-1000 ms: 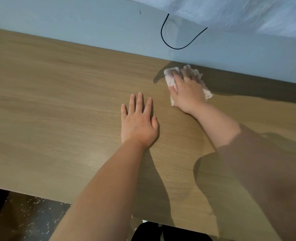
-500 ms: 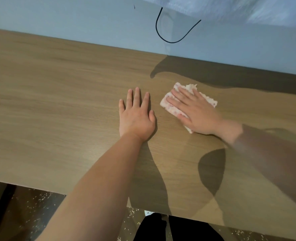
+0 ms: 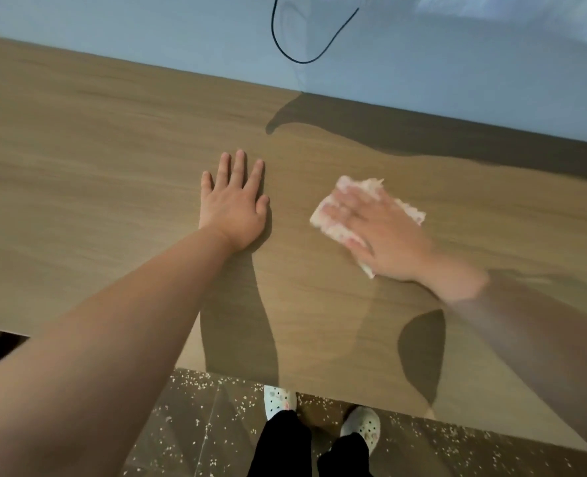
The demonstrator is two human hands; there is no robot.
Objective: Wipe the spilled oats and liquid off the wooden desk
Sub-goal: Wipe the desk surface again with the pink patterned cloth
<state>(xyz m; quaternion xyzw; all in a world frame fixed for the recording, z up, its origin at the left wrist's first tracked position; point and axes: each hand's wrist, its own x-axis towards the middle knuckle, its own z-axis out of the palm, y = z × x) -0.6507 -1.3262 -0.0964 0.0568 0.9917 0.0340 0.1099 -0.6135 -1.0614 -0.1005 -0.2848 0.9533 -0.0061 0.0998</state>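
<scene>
The wooden desk [image 3: 96, 166] fills most of the head view. My right hand [image 3: 385, 232] lies flat with straight fingers on a crumpled, pink-stained white paper towel [image 3: 333, 225], pressing it onto the desk right of centre. The hand is blurred by motion. My left hand [image 3: 233, 204] rests flat on the bare wood to the left of the towel, fingers straight and pointing away from me. No oats or liquid show on the desk surface here.
A pale wall [image 3: 457, 80] borders the desk's far edge, with a black cable [image 3: 299, 46] looping down it. Below the near edge, scattered oats [image 3: 195, 383] lie on the dark tiled floor around my two light shoes [image 3: 280, 401].
My right hand has dragged the paper towel from the desk's far edge by the wall back toward me and rightward. My left hand has stayed flat in place.
</scene>
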